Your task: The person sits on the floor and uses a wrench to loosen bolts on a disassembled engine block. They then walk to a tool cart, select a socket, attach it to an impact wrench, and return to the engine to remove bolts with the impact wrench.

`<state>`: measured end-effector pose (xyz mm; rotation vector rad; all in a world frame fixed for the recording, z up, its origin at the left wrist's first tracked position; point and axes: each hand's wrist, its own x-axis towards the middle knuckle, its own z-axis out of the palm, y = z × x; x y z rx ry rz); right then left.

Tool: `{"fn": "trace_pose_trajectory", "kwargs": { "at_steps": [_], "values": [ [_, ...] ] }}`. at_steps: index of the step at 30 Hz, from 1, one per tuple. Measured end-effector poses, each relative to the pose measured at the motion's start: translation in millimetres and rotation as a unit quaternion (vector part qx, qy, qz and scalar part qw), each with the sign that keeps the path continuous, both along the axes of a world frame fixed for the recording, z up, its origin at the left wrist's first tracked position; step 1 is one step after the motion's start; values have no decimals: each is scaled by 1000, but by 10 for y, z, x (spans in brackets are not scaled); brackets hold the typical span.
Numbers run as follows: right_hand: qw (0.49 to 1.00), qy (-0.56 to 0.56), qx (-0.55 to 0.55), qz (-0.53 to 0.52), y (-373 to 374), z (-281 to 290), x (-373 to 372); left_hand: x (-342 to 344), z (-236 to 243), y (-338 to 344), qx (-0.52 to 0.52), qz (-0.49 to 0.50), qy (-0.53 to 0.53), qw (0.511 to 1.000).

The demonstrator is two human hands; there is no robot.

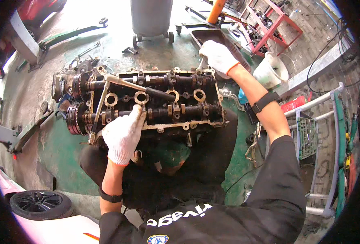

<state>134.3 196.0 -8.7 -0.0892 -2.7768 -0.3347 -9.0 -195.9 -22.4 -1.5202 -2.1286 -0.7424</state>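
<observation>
An engine cylinder head (188, 124) with two camshafts lies across the middle of the head view. A long ratchet wrench (128, 85) with a dark handle rests over it, joined to a slanting extension bar (103, 103). My left hand (123, 136), in a white glove, reaches to the middle plug-well ring (141, 97), index finger extended and other fingers curled; what they hold, if anything, is hidden. My gloved right hand (218, 57) is closed at the far right corner of the head, around a pale object too hidden to name.
A grey wheeled container (150, 16), a dark drain tray (196, 37) and a white bucket (271, 71) stand beyond. Also in view are a red rack (290, 28), lift arms (23, 42), a metal frame (330, 171) at right and a car wheel (41, 203) lower left.
</observation>
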Motion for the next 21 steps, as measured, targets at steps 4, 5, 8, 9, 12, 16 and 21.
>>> {"fn": "trace_pose_trajectory", "kwargs": {
  "at_steps": [4, 5, 8, 9, 12, 16, 21],
  "values": [
    [998, 24, 31, 41, -96, 122, -117, -27, -20, -36, -2, -15, -31, 999],
    [998, 34, 38, 44, -111, 184, -87, -30, -18, -37, 1, -17, -35, 999],
    [991, 87, 97, 10, -170, 356, 117, -34, 0, -30, 11, -23, -53, 998],
    [991, 103, 82, -38, -212, 392, 239, -31, 7, -31, 14, -26, -62, 998],
    [979, 146, -55, -128, -454, 367, 552, -35, 36, -32, -3, -19, -68, 997],
    [972, 118, -101, -175, -1013, 182, 903, -42, 56, -47, -33, -14, -48, 998],
    [941, 13, 150, -304, -1394, 102, 1032, -20, 6, -55, -41, 1, -61, 997]
  ]
}}
